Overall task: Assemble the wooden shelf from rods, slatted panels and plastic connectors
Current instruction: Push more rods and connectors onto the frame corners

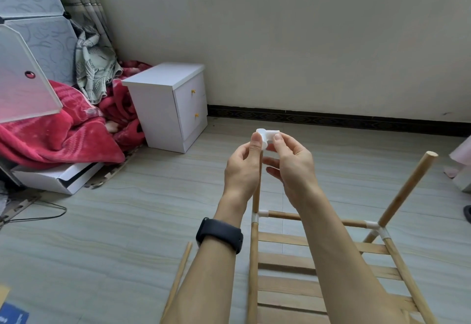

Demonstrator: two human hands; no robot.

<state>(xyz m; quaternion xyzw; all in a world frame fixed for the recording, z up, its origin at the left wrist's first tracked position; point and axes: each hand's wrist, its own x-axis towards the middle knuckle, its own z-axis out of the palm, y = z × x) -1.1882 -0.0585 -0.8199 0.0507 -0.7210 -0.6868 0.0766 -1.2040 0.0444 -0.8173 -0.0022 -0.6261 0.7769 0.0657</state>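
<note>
Left hand: the left hand (242,168) is raised in front of the person, its thumb and forefinger pinching the left side of a white plastic connector (267,136).
Right hand: the right hand (293,168) pinches the same connector from the right, with its lower fingers loosely curled beneath.
Connector: it is held between both sets of fingertips, directly over the top of the near upright rod (257,188). The hands hide the rod's tip, so I cannot tell whether the connector is seated on it.
Wrist: a black watch (219,234) is strapped around the left forearm.
Shelf frame: the upright rod rises from a white corner joint (256,218). A cross rod (285,215) runs from that joint to a second white joint (374,225) on the right.
Right upright: a tilted rod (407,188) leans outward from the second joint, and its top end is bare.
Slatted panel: the slatted panel (285,260) lies between the two side rods below the joints, partly covered by the right forearm.
Loose part: a single spare rod (178,280) lies on the floor (114,221), just left of the left forearm.
Farther out: a white nightstand (170,104) with two drawers stands near the wall. Beside it is a heaped red blanket (63,124), with a patterned cloth (94,68) draped above it.
Left edge: grey cabinet panels (33,5) stand behind the blanket, a flat white box (56,175) sits under it, and a thin wire (38,216) trails over the floor.
</note>
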